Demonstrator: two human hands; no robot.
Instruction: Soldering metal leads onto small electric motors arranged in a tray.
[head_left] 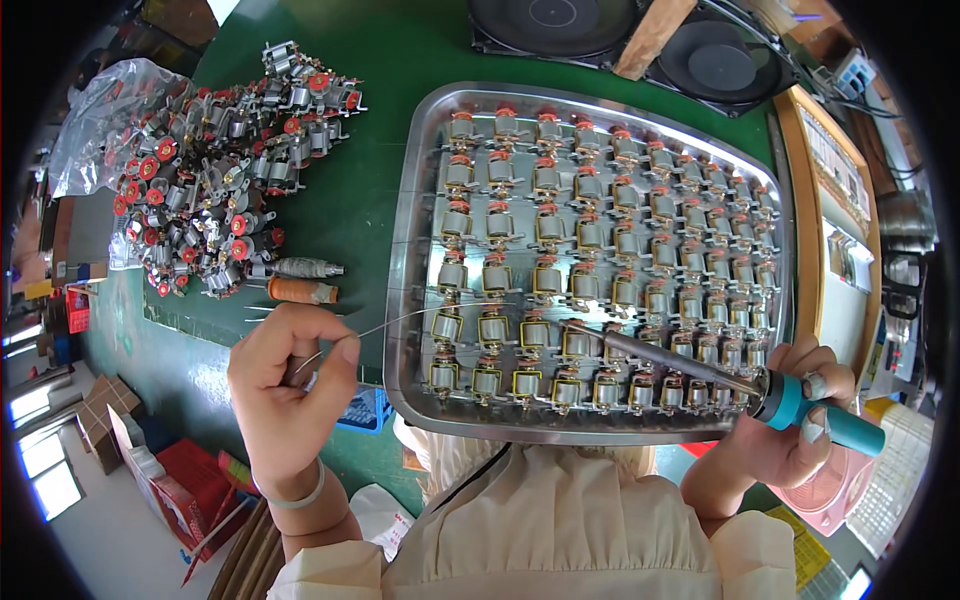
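Observation:
Pinched in my left hand [295,385] is a thin length of solder wire [405,317], whose free end reaches out over the metal tray [402,230]. My right hand [800,420] is closed round the teal handle of a soldering iron [680,360]. The iron's tip points left, among the parts in the lower middle of the tray; whether it touches one I cannot tell. Rows of small motor-like metal parts [499,227] with coil windings and reddish tops fill the tray.
A heap of similar loose parts [200,190] lies on the green table at the left, by a clear plastic bag [100,115]. Near my left hand are an orange-brown handled tool [303,291] and a grey wrapped one [308,267]. Black speakers [720,62] stand behind the tray.

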